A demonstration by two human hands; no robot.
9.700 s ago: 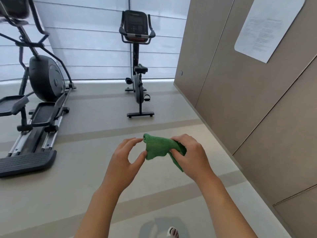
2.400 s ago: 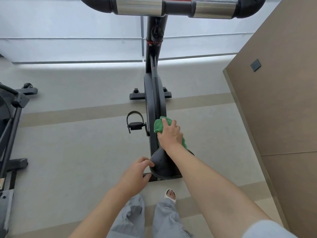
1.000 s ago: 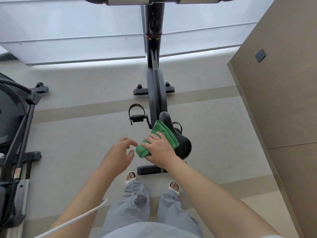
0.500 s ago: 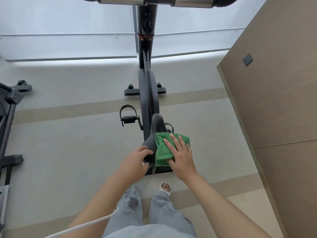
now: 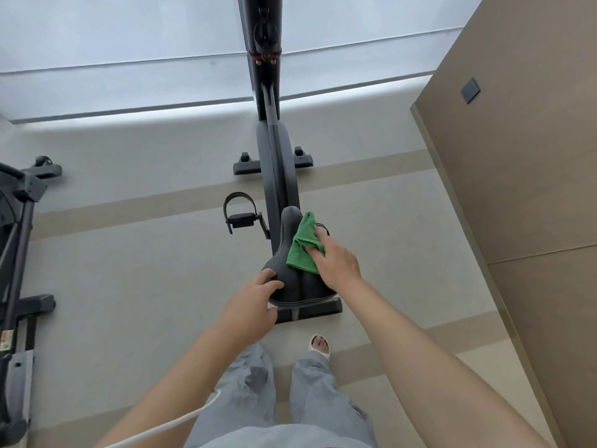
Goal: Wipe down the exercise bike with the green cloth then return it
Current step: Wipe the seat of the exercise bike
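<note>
Left hand [image 5: 250,305] rests fingers curled forward; right hand [image 5: 336,261] grips, both arms extended.

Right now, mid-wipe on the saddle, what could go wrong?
1. The green cloth is bunched under the right hand and covers only the saddle's right side, so the left half and the nose may get missed.
2. The left hand rests on the saddle's rear left edge, so that patch stays unwiped unless it shifts.
3. A white cable trails by the left forearm and could snag on the bike.
</note>
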